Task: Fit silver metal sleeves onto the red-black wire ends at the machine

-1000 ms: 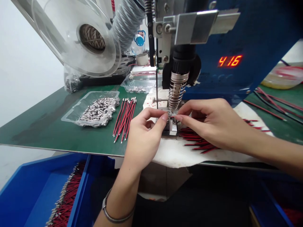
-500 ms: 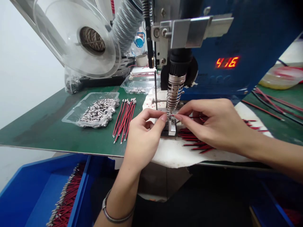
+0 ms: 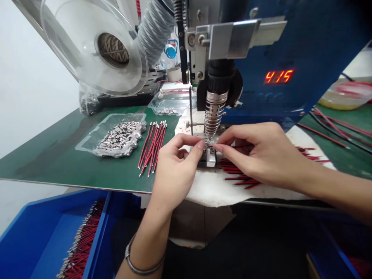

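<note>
Under the spring-wrapped tip (image 3: 215, 116) of a soldering machine, both my hands meet at a small metal fixture (image 3: 211, 157). From the left, my left hand (image 3: 181, 166) pinches thumb and forefinger at the fixture's edge; whatever lies between them is too small to make out. On the other side, my right hand (image 3: 258, 151) grips a thin red-and-black wire (image 3: 240, 147) whose end points to the spot below the tip. Beneath my right hand, several more red and black wires (image 3: 232, 166) lie on a white cloth (image 3: 209, 190).
Left of my hands are a clear tray (image 3: 87, 144) of small silver parts and a bundle of wires (image 3: 153, 147) with metal ends. A blue bin (image 3: 52, 232) holds more of these. Behind stand the machine's blue housing (image 3: 290, 50) with a red display and a clear round hood (image 3: 72, 50).
The display reads 415 instead of 416. My right hand has shifted very slightly downward; my left hand stays in place.
</note>
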A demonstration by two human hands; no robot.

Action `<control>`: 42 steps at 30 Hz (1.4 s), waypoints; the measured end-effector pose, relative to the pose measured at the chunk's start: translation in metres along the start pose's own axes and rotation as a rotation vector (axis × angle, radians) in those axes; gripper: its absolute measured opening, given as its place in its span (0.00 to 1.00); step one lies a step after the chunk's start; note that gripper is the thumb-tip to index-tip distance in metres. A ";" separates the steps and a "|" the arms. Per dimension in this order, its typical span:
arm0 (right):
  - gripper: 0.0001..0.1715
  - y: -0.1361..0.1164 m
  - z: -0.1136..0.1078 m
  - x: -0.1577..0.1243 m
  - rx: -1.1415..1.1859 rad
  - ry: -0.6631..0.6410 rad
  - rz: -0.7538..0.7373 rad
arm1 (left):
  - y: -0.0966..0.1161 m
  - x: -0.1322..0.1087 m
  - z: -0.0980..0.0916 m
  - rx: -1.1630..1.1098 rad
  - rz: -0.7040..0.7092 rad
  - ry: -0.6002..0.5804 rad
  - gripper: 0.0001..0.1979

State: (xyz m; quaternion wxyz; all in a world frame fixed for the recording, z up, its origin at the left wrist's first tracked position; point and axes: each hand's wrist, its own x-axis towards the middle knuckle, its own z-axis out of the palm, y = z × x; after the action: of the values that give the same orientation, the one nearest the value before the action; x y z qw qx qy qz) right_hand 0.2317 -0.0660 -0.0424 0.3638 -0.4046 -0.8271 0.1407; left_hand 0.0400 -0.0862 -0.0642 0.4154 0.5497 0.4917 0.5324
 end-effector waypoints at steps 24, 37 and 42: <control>0.09 -0.001 0.003 -0.004 -0.080 0.045 -0.048 | 0.000 0.001 -0.001 0.004 -0.026 0.001 0.10; 0.09 -0.001 0.001 -0.001 -0.002 -0.001 0.027 | 0.001 0.000 0.000 -0.004 -0.037 0.009 0.10; 0.10 -0.001 0.001 -0.001 0.040 -0.035 0.063 | 0.000 0.000 0.000 -0.003 -0.035 -0.001 0.10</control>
State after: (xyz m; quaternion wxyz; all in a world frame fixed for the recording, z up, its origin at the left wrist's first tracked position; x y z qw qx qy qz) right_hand 0.2305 -0.0671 -0.0430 0.3525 -0.4204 -0.8174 0.1756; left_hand 0.0397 -0.0866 -0.0640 0.4258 0.5406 0.5002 0.5256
